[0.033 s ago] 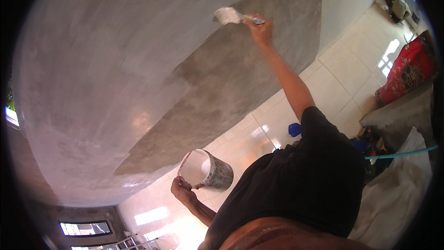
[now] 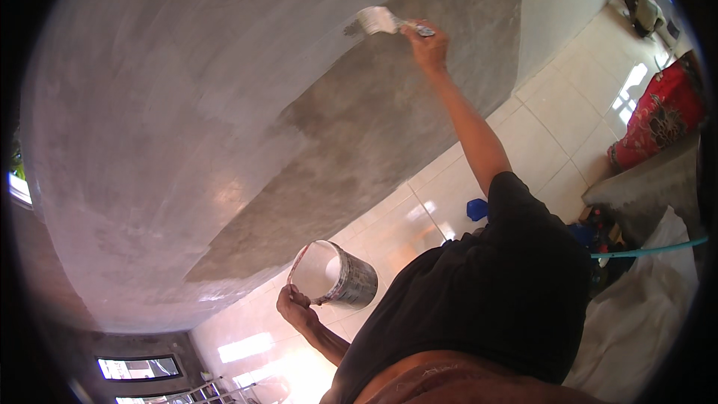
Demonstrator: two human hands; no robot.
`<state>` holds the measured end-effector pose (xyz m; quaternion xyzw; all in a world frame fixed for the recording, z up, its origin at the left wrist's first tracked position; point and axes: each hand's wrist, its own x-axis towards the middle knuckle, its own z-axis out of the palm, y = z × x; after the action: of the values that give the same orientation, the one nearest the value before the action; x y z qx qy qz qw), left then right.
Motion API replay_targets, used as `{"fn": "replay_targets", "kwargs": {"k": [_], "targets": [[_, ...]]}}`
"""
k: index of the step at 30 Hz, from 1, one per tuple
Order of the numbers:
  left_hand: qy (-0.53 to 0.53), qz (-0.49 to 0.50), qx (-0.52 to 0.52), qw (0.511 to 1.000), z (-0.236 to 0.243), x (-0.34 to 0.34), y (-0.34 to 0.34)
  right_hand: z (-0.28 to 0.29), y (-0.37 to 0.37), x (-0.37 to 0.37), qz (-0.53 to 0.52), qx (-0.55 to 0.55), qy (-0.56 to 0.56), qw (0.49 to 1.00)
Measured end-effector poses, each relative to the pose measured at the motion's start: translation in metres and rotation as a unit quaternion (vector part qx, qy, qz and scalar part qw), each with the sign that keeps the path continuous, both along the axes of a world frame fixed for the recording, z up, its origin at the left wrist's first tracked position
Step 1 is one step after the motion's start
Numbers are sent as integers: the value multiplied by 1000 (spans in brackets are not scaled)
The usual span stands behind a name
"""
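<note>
My right hand (image 2: 429,46) is closed round the handle of a wide paintbrush (image 2: 379,20), its bristles white with paint. The brush lies against the wall (image 2: 359,97), along the border between a pale coated area and bare darker grey plaster. Lower down, my left hand (image 2: 298,308) grips the rim or handle of a paint-smeared bucket (image 2: 354,278); which of the two I cannot tell. The bucket is tilted, its opening toward the wall, with whitish paint inside.
Glossy cream tiles (image 2: 553,120) cover the floor along the wall. To the right are a red patterned cloth (image 2: 658,116), a grey concrete ledge (image 2: 651,179), a pale sheet (image 2: 628,322) and a light-blue hose (image 2: 651,250). A blue object (image 2: 476,209) lies by my right sleeve.
My right hand and the paintbrush have shifted slightly right and a little up along the wall. The left hand and bucket stay in place.
</note>
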<state>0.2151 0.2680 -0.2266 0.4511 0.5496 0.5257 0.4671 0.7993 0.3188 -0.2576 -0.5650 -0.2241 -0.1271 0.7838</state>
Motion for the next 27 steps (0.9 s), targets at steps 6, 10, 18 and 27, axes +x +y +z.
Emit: {"fn": "replay_targets", "kwargs": {"k": [6, 10, 18, 27], "targets": [[25, 24, -26, 999, 1, 2, 1, -10, 8, 16, -278, -67, -75, 955], [65, 29, -36, 997, 3, 6, 7, -10, 81, -52, -231, -131, -147, 953], [64, 15, -62, 996, 7, 8, 9, 17, 98, -182, 45, -35, -165, 985], [36, 15, -41, 998, 23, 16, -2, 26, 51, -43, 92, -33, 24, 995]]}}
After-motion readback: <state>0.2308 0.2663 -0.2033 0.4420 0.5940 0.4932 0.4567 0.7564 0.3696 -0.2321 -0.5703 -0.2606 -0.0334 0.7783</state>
